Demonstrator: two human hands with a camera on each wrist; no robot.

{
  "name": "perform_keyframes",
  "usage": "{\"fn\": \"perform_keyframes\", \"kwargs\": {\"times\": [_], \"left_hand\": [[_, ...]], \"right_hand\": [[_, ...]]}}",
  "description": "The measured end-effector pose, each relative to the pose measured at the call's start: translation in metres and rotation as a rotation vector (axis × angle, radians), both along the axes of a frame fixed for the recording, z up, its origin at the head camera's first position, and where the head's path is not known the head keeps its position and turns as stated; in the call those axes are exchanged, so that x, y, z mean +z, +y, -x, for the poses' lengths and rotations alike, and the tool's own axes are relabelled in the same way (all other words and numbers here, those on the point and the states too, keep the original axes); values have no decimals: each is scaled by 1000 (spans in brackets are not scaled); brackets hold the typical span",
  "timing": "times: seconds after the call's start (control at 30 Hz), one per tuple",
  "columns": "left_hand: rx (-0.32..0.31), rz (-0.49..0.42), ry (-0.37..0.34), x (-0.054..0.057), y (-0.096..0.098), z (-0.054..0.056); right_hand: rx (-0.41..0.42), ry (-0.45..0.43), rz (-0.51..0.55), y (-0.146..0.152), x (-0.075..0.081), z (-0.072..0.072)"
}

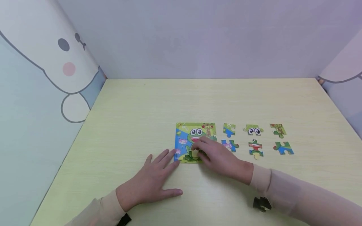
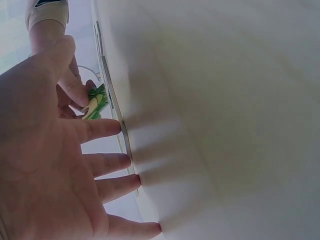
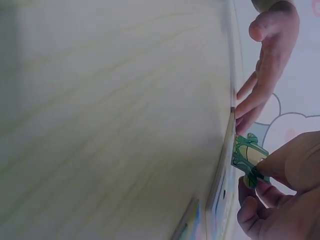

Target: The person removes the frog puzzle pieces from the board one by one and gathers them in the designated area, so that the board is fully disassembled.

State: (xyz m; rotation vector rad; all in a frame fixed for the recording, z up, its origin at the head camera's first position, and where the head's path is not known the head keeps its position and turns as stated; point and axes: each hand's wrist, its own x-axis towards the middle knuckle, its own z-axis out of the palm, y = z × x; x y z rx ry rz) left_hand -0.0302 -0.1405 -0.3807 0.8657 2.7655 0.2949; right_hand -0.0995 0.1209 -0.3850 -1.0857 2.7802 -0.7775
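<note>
A square puzzle board (image 1: 183, 128) with a frog picture lies on the table. My right hand (image 1: 219, 157) is over its lower right part and pinches a green and yellow puzzle piece (image 3: 248, 154) between thumb and fingers. In the right wrist view the piece stands tilted, its edge right at the board's surface. My left hand (image 1: 150, 182) rests with spread, straight fingers beside the board, fingertips at its left edge. The right hand hides part of the frog picture.
Several loose puzzle pieces lie in two rows right of the board, among them one with the eyes (image 1: 254, 130) and one with the red mouth (image 1: 255, 147). A pale wall (image 1: 198, 40) stands behind the table (image 1: 127, 116), with printed panels on both sides.
</note>
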Motion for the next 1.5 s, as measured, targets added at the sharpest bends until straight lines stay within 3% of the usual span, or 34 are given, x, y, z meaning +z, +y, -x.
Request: {"fn": "perform_keyframes", "kwargs": {"times": [0.27, 0.47, 0.77, 1.0, 1.23, 1.5], "left_hand": [[7, -10, -10, -1, 1, 0], [6, -8, -16, -2, 2, -1], [-2, 5, -20, -2, 3, -2], [5, 6, -22, -2, 3, -1], [9, 5, -20, -1, 3, -1], [8, 9, -24, -2, 3, 0]], "right_hand": [[-24, -132, 81, 34, 23, -4], [-107, -198, 42, 77, 33, -12], [-181, -204, -61, 142, 19, -22], [-192, -277, -170, 174, 8, -26], [-191, -284, -196, 184, 1, -31], [-225, -180, -220, 182, 7, -32]]}}
